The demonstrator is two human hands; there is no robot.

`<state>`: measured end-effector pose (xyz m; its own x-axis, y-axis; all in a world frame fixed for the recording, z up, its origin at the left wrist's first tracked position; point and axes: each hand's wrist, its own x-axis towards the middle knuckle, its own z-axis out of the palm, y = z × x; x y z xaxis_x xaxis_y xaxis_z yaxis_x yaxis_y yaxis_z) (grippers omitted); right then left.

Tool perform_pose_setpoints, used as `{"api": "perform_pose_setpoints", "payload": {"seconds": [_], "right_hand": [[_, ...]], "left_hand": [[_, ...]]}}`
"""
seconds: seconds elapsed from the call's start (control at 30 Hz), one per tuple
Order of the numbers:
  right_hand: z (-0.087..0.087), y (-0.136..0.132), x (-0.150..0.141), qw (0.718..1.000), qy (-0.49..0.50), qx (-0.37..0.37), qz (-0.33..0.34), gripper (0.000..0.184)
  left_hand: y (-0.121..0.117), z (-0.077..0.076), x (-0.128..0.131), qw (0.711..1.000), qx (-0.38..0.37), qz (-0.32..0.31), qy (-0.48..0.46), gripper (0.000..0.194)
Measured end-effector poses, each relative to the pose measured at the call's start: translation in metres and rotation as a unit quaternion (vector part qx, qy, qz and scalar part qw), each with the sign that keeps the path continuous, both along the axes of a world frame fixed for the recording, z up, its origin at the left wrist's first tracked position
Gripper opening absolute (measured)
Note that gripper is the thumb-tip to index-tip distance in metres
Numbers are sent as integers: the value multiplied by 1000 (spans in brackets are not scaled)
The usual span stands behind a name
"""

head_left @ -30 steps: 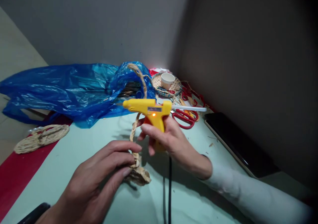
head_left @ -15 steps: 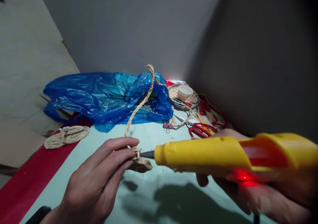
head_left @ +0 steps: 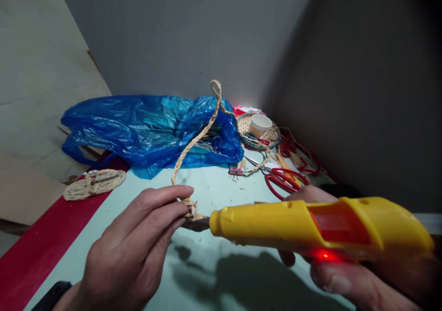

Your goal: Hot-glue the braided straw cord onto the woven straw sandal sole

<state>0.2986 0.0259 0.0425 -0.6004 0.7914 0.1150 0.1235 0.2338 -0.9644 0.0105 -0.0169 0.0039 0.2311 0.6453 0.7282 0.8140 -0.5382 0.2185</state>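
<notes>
Between the fingertips of my left hand [head_left: 136, 242] is the near end of a braided straw cord [head_left: 193, 149], pinched together with a small dark, flat piece whose kind I cannot make out. From there the cord rises, loops over in the air and trails down toward the back right. My right hand [head_left: 331, 265] is wrapped around a yellow glue gun [head_left: 262, 220] with a red lit light. Its dark nozzle points left and is at the held piece, by the cord end; whether they touch is hard to tell.
A blue plastic bag [head_left: 138, 127] lies along the back. Red-handled scissors [head_left: 281, 180], a pink binder clip [head_left: 235, 171] and a woven tray [head_left: 244, 123] with a white cup [head_left: 260, 123] are at the right. A straw coil [head_left: 95, 185] rests on the red strip at left.
The glue gun's nozzle has shifted slightly down and left, from beside the cord end to the piece below it. My left hand keeps its pinch.
</notes>
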Motion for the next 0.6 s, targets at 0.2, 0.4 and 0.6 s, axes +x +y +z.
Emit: {"api": "perform_pose_setpoints", "payload": {"seconds": [0.2,0.4,0.6], "right_hand": [[14,2,-9,985,-122,113,55,43],[20,0,-9,982,-127,106,89,43],[18,0,-8,981,-129,129,69,42]], "left_hand": [[4,3,-13,992,14,-48,118,33],[4,5,-14,987,6,-77,141,37],[-2,4,3,999,16,-19,27,31]]}}
